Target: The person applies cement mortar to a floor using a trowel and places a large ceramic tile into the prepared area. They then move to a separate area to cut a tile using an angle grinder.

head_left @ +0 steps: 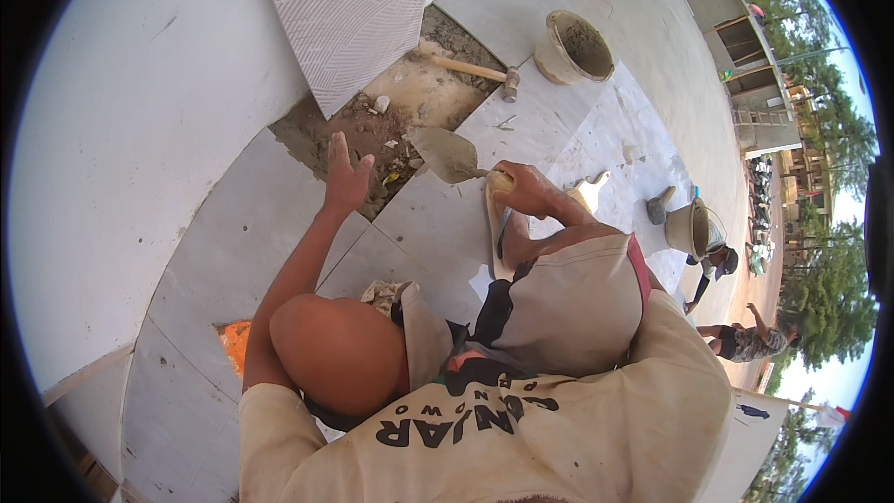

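My left hand (345,174) is open, fingers extended, above the left part of a bare patch of dirt and mortar (307,130) between the tiles. My right hand (518,190) grips the wooden handle of a trowel (447,155), whose grey, mortar-smeared blade hangs over the edge of that patch, right of my left hand. A mallet (510,84) with a pale wooden handle lies across the patch farther up. A tile (345,9) with a ridged, patterned face stands at the top, its lower corner at the patch. My sandalled foot is below my right hand.
A white wall (121,130) is at left, grey tiles (223,224) around me. A bucket of mortar (577,47) stands top centre; another bucket (687,228) and a dark tool (659,207) are at right. Two other people (722,261) (752,343) are at far right. An orange piece (233,345) lies lower left.
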Action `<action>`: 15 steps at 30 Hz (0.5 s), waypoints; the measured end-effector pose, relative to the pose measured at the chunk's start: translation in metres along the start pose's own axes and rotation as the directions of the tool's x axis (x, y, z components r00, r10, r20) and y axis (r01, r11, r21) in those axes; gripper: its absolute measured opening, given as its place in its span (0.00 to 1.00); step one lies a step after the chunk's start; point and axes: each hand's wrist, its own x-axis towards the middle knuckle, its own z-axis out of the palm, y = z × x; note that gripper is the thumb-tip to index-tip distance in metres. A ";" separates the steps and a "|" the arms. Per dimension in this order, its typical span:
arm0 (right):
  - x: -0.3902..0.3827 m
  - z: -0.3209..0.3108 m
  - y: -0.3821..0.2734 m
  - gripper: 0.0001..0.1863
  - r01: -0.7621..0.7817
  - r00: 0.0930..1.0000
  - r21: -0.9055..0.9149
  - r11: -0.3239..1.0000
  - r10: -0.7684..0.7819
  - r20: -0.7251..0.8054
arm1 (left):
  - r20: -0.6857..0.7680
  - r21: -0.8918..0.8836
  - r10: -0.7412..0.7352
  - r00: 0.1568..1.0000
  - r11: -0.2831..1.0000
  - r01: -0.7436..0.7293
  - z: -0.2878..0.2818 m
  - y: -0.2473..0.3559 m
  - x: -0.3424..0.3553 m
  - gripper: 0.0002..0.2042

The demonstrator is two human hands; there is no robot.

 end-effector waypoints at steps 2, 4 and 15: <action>0.009 -0.024 0.022 0.24 -0.014 1.000 -0.158 0.987 0.011 -0.020 | -0.031 -0.024 -0.073 0.997 0.997 0.072 -0.026 0.009 0.005 0.40; 0.024 -0.037 0.032 0.25 -0.036 0.999 -0.249 0.968 0.026 -0.044 | -0.121 0.012 -0.072 0.990 0.997 0.074 -0.055 0.017 0.013 0.37; 0.128 0.009 0.141 0.26 0.216 0.975 -0.258 0.942 -0.196 0.102 | -0.293 0.068 -0.012 0.956 0.997 0.034 -0.119 0.154 0.072 0.21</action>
